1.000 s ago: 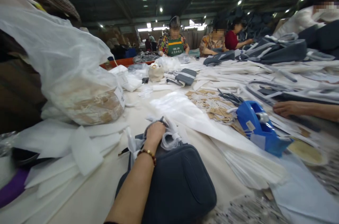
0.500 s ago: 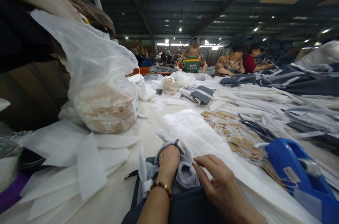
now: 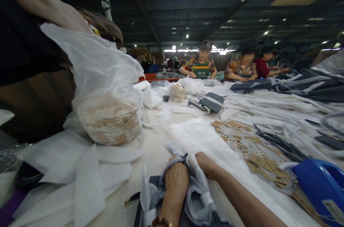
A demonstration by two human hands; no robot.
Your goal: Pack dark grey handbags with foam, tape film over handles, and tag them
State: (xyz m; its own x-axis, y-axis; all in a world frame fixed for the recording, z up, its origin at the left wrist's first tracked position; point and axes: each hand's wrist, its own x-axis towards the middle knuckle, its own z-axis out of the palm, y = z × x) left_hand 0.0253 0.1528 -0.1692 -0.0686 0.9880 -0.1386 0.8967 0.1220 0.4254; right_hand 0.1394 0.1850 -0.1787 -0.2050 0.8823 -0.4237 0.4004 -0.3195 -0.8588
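Note:
A dark grey fabric bag (image 3: pixel 152 180) lies at the table's near edge, its straps wrapped in clear plastic. My left hand (image 3: pixel 176 177) reaches through a grey strap loop (image 3: pixel 167 168) on it, back of the hand up. The strap and the hand itself hide its fingers. Just right of it, my right hand (image 3: pixel 204 164) is at the far side of a plastic-wrapped strap (image 3: pixel 198 174); that strap covers its fingertips, so its grip is not visible. A coiled plastic-wrapped strap (image 3: pixel 197 207) rests on the bag below. A black zip pull (image 3: pixel 132 197) sticks out at left.
White sheets (image 3: pixel 90 184) lie left, before a plastic-bagged bundle (image 3: pixel 113 126). White film (image 3: pixel 212 148), brown tags (image 3: pixel 242 141), scissors (image 3: pixel 279 143) and a blue tape dispenser (image 3: pixel 319 184) are to the right. Co-workers sit across; another person's arm (image 3: pixel 51 5) reaches in upper left.
My right hand has moved forward and left, from above the coiled strap to behind the upright wrapped strap. My left hand stays in the loop. The view has tilted up slightly.

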